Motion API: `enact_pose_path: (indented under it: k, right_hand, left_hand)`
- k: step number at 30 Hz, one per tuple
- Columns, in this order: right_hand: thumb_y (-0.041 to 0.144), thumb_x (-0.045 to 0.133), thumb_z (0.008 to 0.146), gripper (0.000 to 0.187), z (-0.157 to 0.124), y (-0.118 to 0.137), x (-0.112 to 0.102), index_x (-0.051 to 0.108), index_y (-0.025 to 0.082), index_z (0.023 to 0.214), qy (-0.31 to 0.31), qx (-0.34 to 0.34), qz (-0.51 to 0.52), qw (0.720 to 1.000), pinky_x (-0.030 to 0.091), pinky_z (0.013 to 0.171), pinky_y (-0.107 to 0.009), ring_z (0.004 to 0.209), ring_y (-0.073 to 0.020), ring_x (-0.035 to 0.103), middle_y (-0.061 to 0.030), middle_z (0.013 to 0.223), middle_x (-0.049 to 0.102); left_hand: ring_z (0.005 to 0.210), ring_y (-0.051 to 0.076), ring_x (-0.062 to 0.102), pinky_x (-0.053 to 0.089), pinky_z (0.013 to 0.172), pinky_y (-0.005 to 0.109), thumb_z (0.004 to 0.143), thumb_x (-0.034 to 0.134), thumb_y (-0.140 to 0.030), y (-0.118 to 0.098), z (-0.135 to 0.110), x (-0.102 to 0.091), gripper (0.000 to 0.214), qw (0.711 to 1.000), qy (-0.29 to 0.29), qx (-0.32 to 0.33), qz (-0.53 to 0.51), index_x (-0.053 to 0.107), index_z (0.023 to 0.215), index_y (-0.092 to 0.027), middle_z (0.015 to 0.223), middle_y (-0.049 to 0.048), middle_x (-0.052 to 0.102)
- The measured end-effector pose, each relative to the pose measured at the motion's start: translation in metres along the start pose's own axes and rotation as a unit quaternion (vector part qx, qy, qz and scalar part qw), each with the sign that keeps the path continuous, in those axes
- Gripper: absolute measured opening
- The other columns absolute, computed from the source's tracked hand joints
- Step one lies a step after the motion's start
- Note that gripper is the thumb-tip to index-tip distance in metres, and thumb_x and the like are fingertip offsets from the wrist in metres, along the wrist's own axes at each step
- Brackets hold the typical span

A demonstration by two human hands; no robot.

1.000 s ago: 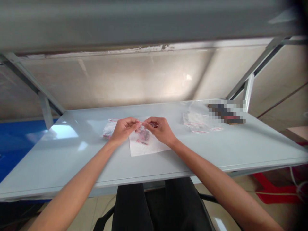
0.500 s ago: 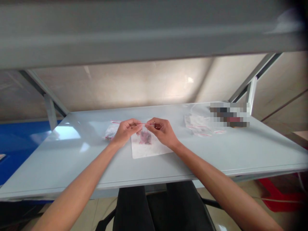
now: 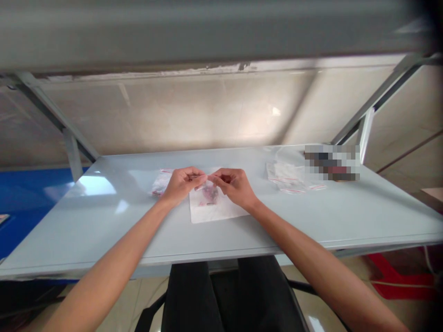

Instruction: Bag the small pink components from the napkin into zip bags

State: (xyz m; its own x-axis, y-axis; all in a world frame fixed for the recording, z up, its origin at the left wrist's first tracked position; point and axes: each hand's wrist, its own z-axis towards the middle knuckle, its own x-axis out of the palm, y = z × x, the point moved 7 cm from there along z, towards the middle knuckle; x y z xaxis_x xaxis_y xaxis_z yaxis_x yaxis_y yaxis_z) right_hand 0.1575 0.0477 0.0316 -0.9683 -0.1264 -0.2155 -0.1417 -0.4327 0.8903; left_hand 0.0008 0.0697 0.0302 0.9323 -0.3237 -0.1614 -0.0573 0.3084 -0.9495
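A wide grey metal shelf [image 3: 207, 32] runs across the top of the view, and below it stands a pale blue-grey bench [image 3: 86, 230] with a shiny surface. A blue surface [image 3: 27, 207] lies beyond the bench on the left, and a red object [image 3: 398, 281] sits on the floor at the lower right. The person's dark trousers [image 3: 190, 295] show under the bench edge.

On the bench, toward the right, lies a group of clear bags with red-striped edges [image 3: 285, 177], just beside a pixelated object [image 3: 332, 162] that cannot be identified. Near the middle lies a white paper sheet [image 3: 221, 213], and a small clear bag with dark red contents [image 3: 209, 193] rests on it. Another clear bag [image 3: 161, 183] lies at the sheet's left edge.

The left hand [image 3: 182, 185] and right hand [image 3: 232, 185] are above the sheet, close together, and each is narrowly pinched. They appear to hold a thin strip with a red line [image 3: 200, 175], but the fingers hide most of it. The step in hand seems to be fine work on this strip, and it calls for a steady pinch from both hands.
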Motion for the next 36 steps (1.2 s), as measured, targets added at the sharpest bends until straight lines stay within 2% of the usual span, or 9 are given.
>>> enact_pose_path:
  k: [4, 7, 12, 17, 21, 25, 31, 36]
  right_hand:
    - [0.056, 0.063, 0.089, 0.044, 0.002, -0.003, 0.002, 0.071, 0.014, 0.079, 0.003, 0.027, 0.012, 1.0, 0.036, 0.05, -0.023, 0.051, -0.0089, 0.045, -0.0015, 0.064, 0.061]
    - [0.054, 0.062, 0.09, 0.04, 0.003, -0.001, 0.001, 0.072, 0.015, 0.085, -0.004, 0.016, -0.005, 1.0, 0.037, 0.05, -0.023, 0.052, -0.0087, 0.047, -0.0029, 0.072, 0.066]
    - [0.047, 0.059, 0.094, 0.035, 0.001, 0.002, 0.004, 0.068, 0.017, 0.081, 0.013, -0.016, -0.035, 0.999, 0.038, 0.054, -0.023, 0.052, -0.009, 0.049, 0.0, 0.067, 0.062]
    - [0.044, 0.057, 0.097, 0.035, 0.0, 0.008, 0.006, 0.065, 0.017, 0.075, 0.011, -0.05, -0.075, 0.996, 0.036, 0.055, -0.023, 0.054, -0.0096, 0.05, 0.0009, 0.062, 0.06]
    - [0.045, 0.056, 0.097, 0.036, -0.001, 0.015, 0.001, 0.067, 0.017, 0.076, -0.022, -0.075, -0.096, 0.992, 0.036, 0.057, -0.024, 0.057, -0.0104, 0.049, 0.0, 0.065, 0.06]
    - [0.046, 0.055, 0.097, 0.039, -0.002, 0.019, -0.008, 0.065, 0.017, 0.074, -0.065, -0.063, -0.105, 0.99, 0.032, 0.054, -0.024, 0.055, -0.01, 0.043, 0.0013, 0.061, 0.054]
    - [0.048, 0.053, 0.098, 0.04, 0.003, 0.021, 0.004, 0.063, 0.018, 0.074, 0.018, -0.068, -0.107, 0.992, 0.033, 0.054, -0.024, 0.056, -0.01, 0.043, 0.0016, 0.062, 0.053]
    - [0.045, 0.053, 0.099, 0.039, 0.001, 0.026, -0.008, 0.064, 0.017, 0.073, -0.039, -0.101, -0.107, 0.988, 0.035, 0.058, -0.025, 0.059, -0.0107, 0.045, -0.0007, 0.067, 0.057]
  left_hand:
    - [0.058, 0.01, 0.048, 0.036, 0.057, 0.024, 0.082, 0.075, -0.041, 0.0, 0.002, -0.009, 0.029, 1.0, -0.023, 0.007, 0.015, 0.068, 0.079, -0.013, 0.065, -0.0003, 0.059]
    - [0.058, 0.01, 0.049, 0.037, 0.059, 0.024, 0.085, 0.073, -0.042, -0.004, 0.002, -0.011, 0.03, 0.999, -0.019, 0.009, 0.033, 0.067, 0.078, -0.014, 0.065, -0.0004, 0.058]
    - [0.063, 0.011, 0.052, 0.04, 0.061, 0.024, 0.082, 0.075, -0.042, -0.011, -0.001, -0.004, 0.029, 0.999, 0.003, 0.012, 0.051, 0.07, 0.084, -0.013, 0.074, 0.0029, 0.065]
    - [0.063, 0.011, 0.052, 0.038, 0.059, 0.023, 0.084, 0.073, -0.039, -0.01, -0.001, -0.002, 0.026, 0.997, 0.005, 0.015, 0.075, 0.069, 0.081, -0.014, 0.071, 0.0012, 0.062]
    - [0.065, 0.011, 0.054, 0.04, 0.061, 0.023, 0.083, 0.074, -0.038, -0.013, 0.0, -0.004, 0.025, 0.998, -0.008, 0.015, 0.066, 0.069, 0.083, -0.014, 0.074, 0.0016, 0.064]
    - [0.063, 0.011, 0.055, 0.042, 0.062, 0.024, 0.085, 0.073, -0.038, -0.02, -0.001, -0.004, 0.025, 0.998, 0.006, 0.014, 0.06, 0.069, 0.083, -0.014, 0.071, 0.0014, 0.063]
    - [0.065, 0.012, 0.055, 0.042, 0.063, 0.025, 0.089, 0.069, -0.037, -0.021, -0.003, -0.001, 0.025, 0.995, 0.043, 0.023, 0.081, 0.068, 0.081, -0.014, 0.07, 0.0015, 0.062]
    - [0.064, 0.013, 0.06, 0.048, 0.066, 0.027, 0.084, 0.075, -0.039, -0.02, -0.001, -0.006, 0.026, 1.0, 0.002, 0.009, 0.025, 0.071, 0.086, -0.013, 0.071, 0.004, 0.069]
